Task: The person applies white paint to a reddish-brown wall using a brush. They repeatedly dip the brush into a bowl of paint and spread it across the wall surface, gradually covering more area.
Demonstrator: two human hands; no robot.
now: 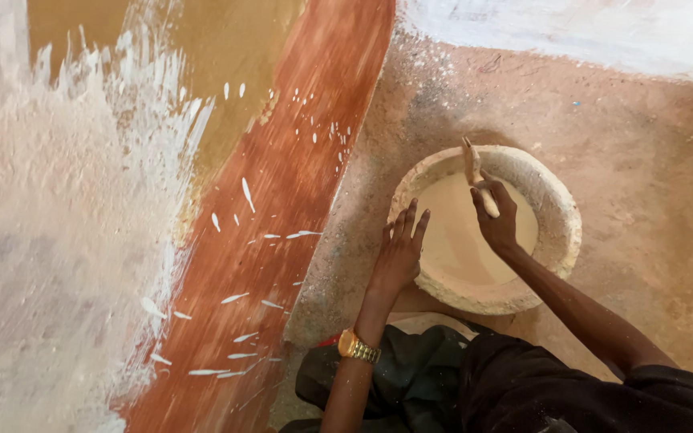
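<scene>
My right hand (497, 218) grips a paint-caked stick (477, 178) over the basin (559, 220) of creamy mix on the floor; my left hand (399, 252) rests open-fingered on its rim (wall (66, 208) only partly whitewashed, much left).

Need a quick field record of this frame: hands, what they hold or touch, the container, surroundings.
left hand: open, fingers spread, resting on the near rim of the bowl; gold wristwatch on the wrist
right hand: closed around a stick, which is paint-coated and pokes up past the far rim
bowl: round, thick crusted rim, on the dirt floor
paint: pale beige liquid, fills the bowl
wall: left of the bowl, reddish-brown band, white smears and splashes
clothing: dark, bottom of frame
</scene>
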